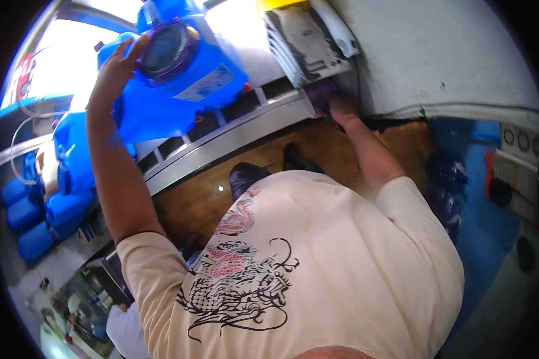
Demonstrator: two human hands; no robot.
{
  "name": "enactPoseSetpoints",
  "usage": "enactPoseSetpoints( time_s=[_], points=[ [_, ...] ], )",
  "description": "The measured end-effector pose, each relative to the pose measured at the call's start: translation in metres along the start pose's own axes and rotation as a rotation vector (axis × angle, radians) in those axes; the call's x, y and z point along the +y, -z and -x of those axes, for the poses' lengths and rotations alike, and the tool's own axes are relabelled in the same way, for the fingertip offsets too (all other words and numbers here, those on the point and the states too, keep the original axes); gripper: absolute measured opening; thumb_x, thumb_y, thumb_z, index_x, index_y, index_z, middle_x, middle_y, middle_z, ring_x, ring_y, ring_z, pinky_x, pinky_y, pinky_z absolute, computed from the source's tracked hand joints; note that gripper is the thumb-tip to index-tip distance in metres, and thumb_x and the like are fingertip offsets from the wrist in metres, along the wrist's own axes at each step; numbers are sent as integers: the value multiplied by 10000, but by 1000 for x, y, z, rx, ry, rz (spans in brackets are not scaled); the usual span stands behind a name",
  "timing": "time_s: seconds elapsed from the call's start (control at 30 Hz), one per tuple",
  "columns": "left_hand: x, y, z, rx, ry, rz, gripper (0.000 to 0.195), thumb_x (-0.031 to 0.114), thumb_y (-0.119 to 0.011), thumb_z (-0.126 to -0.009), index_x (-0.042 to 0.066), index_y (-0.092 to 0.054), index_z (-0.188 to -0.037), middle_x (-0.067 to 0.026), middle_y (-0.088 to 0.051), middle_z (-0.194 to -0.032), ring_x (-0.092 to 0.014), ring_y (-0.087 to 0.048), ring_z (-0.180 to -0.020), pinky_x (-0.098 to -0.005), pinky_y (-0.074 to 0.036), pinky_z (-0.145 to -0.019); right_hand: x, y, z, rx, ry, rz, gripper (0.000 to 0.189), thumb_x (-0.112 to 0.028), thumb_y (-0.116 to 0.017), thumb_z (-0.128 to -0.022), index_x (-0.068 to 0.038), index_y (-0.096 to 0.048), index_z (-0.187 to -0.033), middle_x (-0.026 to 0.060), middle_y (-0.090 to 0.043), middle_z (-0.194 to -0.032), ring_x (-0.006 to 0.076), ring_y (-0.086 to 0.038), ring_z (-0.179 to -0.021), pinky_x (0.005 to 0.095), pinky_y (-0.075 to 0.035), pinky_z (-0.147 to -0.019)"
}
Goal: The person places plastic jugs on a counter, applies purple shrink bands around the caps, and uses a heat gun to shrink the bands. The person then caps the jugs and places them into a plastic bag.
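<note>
My left hand (125,58) reaches up to a blue plastic water container (215,58), its fingers spread at the left edge of the wide, dark round lid (165,49). The container lies tilted on a metal rack (251,117) among other blue containers, and a pale label with writing (206,84) is on its side. My right hand (341,107) is low by the rack's right end, at a dark purplish thing (321,94) too blurred to name. The fingers of that hand are mostly hidden.
A worn white-and-black appliance (305,40) stands against the white wall (431,54). Several blue jerrycans (31,215) lie at the left, near a clear hose (15,152). Dark plastic bundles (449,193) stand at the right. Another person's white-clothed body (125,330) is at lower left.
</note>
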State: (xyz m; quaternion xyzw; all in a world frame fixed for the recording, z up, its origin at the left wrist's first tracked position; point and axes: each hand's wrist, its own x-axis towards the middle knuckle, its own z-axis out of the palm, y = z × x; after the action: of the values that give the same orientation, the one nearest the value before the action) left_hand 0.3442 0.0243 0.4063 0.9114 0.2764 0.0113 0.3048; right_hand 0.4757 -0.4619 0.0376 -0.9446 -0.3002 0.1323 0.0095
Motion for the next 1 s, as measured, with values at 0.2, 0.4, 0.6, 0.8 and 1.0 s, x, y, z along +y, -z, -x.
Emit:
enactPoseSetpoints(
  time_s=[0.2, 0.4, 0.6, 0.8, 1.0],
  points=[
    [8, -4, 17, 247, -276, -373, 862, 709, -634, -813, 201, -460, -1487, -194, -494, -1463, -351, -457, -1363, -471, -384, -1099, 9, 2, -7, -57, 93, 120, 240, -148, -531, -886, -85, -762, -911, 166, -728, -970, 343, -706, -917, 461, -545, -822],
    [13, -49, -2, 261, -639, -458, 1109, 814, -721, -614, 277, -384, -1524, -178, -357, -1568, -404, -310, -1457, -563, -265, -1181, 6, 17, -8, -97, 26, -10, 233, -134, -531, -894, -78, -754, -932, 183, -720, -984, 370, -694, -941, 462, -544, -855],
    [6, -65, -9, 216, -593, -394, 1136, 817, -732, -593, 281, -372, -1527, -169, -349, -1573, -397, -263, -1477, -564, -230, -1197, 8, 14, -13, -99, -35, -78, 232, -159, -528, -902, -87, -742, -954, 191, -711, -1025, 384, -682, -966, 469, -540, -864],
    [30, -53, 5, 340, -696, -410, 1090, 769, -759, -628, 233, -407, -1509, -173, -392, -1546, -396, -317, -1453, -560, -268, -1178, 8, 38, -5, -72, -117, -155, 220, -191, -557, -902, -66, -709, -999, 205, -698, -1047, 387, -667, -980, 469, -533, -847],
    [50, -79, 86, 327, -798, 21, 717, 363, -884, -713, 135, -602, -1331, -118, -598, -1364, -295, -573, -1252, -412, -459, -1049, -48, 117, 49, 300, 107, -53, 140, -149, -651, -866, -62, -707, -960, 143, -708, -939, 334, -678, -893, 442, -536, -801]
  ],
)
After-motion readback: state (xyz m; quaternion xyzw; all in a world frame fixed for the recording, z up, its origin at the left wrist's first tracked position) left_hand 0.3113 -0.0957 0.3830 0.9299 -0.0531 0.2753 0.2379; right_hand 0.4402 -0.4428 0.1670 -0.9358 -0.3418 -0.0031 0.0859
